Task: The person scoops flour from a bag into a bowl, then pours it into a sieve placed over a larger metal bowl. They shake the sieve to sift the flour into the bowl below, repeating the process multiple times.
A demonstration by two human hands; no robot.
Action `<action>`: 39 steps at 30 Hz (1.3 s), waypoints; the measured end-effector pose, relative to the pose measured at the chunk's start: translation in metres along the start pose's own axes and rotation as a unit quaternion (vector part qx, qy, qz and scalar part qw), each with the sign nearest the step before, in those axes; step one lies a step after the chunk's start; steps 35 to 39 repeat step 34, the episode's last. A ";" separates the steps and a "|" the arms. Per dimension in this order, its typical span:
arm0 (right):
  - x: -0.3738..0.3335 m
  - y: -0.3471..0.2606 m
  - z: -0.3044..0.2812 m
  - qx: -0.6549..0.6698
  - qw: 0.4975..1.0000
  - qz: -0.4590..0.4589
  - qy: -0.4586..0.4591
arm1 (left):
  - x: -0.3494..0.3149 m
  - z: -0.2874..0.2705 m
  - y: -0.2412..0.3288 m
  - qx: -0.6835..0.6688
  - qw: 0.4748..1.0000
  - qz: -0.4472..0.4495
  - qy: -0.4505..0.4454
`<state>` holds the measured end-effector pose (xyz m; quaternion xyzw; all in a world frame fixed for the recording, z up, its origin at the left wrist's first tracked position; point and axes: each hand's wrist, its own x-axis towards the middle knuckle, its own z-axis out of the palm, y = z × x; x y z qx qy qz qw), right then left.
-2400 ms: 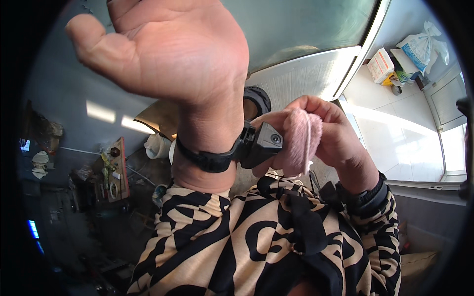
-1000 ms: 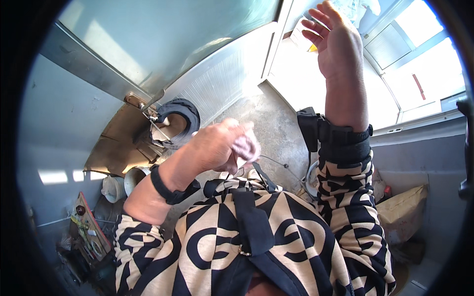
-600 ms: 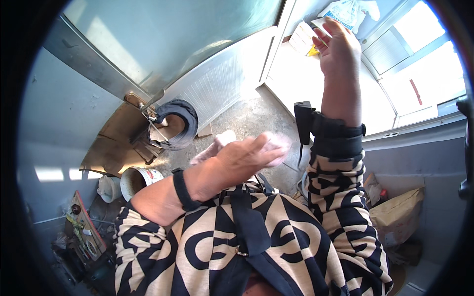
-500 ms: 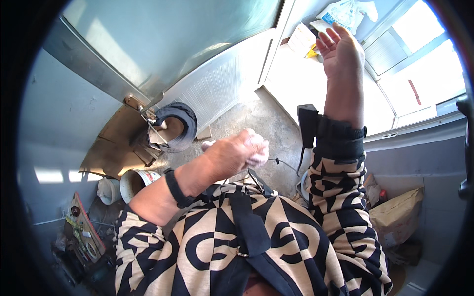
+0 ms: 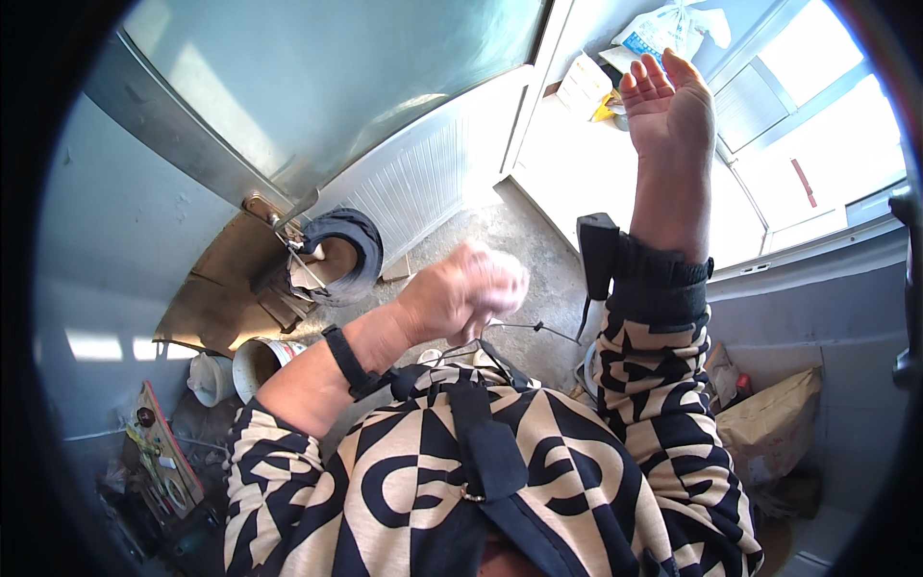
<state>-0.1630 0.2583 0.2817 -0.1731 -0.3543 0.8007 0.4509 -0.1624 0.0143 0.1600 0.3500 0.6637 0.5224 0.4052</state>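
My left hand [image 5: 463,293] is held in front of my body over the concrete floor, its fingers curled inward and partly smeared by motion. Whatever those fingers might hold is hidden. A black strap [image 5: 348,363] circles the left wrist. My right hand [image 5: 670,115] is raised at the upper right, palm showing, fingers stretched and nothing in it. Around the right wrist sits a black band [image 5: 663,258] with a black box-shaped device [image 5: 597,255]. From that device a thin dark cable [image 5: 543,328] runs toward my waist, passing below the left hand.
A door with a metal handle [image 5: 296,209] stands at the upper left. Near it is a round dark-rimmed container [image 5: 361,255]. White buckets [image 5: 258,363] and clutter lie at the lower left. A brown paper bag [image 5: 774,423] rests at right; a plastic bag [image 5: 663,29] lies beyond my right hand.
The left hand has turned slightly, and its thumb side now shows lower down. The right hand has shifted a little, its palm turned more fully into view.
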 end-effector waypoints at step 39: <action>-0.100 -0.028 -0.081 -0.093 0.893 0.106 -0.426 | -0.056 -0.056 0.114 -0.023 0.859 0.445 0.253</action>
